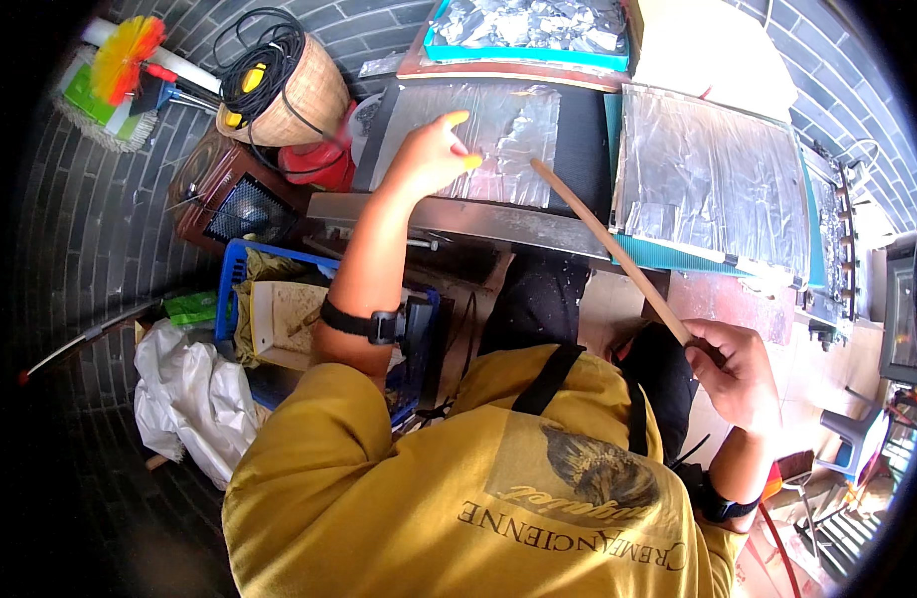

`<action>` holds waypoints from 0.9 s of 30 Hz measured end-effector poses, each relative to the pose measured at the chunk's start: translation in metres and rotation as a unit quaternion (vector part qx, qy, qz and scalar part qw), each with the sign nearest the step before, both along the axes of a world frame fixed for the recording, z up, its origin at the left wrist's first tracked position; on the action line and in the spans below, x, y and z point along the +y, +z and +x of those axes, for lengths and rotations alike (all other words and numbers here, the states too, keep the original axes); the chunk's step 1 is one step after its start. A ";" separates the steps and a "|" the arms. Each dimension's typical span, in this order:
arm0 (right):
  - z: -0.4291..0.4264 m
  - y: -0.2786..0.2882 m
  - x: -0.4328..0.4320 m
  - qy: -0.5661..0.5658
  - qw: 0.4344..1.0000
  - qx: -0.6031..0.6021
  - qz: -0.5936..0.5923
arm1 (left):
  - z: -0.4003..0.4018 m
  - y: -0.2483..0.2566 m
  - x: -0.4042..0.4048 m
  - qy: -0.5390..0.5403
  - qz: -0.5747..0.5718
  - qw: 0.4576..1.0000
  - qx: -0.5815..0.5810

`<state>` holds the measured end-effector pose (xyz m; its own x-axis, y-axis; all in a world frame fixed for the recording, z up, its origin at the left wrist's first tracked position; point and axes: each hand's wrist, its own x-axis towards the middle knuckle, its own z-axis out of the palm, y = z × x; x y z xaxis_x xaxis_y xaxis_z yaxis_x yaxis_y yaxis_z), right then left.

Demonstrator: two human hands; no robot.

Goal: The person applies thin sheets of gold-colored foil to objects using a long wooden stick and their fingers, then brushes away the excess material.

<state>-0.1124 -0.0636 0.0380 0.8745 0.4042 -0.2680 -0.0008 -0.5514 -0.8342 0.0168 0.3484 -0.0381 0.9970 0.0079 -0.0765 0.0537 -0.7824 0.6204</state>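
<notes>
My left hand [427,155], with yellow covers on the thumb and index fingertips, is over a thin, crinkled silvery sheet [514,138]. Its thumb and index finger are spread, and nothing shows between them. That sheet lies on a black textured mat [584,153] and has a ragged, torn-looking area toward its right side. Gripped near its lower end by my right hand [736,374] is a long, thin wooden stick [615,253]. The stick slants up to the left, its tip over the sheet's right part; whether it touches cannot be seen.
A stack of silvery sheets [713,176] rests on a teal ribbed board at right. Behind the mat stands a turquoise tray [529,54] of silvery flakes. A metal edge [458,220] fronts the bench. Left are a cable-draped basket [309,93], a heater [253,205] and a blue crate [230,299].
</notes>
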 end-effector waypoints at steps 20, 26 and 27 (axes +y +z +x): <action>0.004 0.004 0.020 0.052 0.997 -0.054 -0.028 | -0.012 -0.020 -0.005 0.055 -0.039 0.998 0.006; 0.005 0.007 0.022 0.047 0.998 -0.035 -0.023 | -0.006 -0.022 -0.004 0.073 -0.169 0.983 0.022; 0.005 0.007 0.022 0.044 0.998 -0.036 -0.021 | -0.006 -0.020 -0.006 0.077 -0.191 0.978 0.027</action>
<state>-0.1078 -0.0419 0.0451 0.8537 0.4699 -0.2245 0.1078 -0.5812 -0.8066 0.0112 0.3423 -0.0579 0.9808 0.1176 -0.1553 0.1929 -0.4743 0.8590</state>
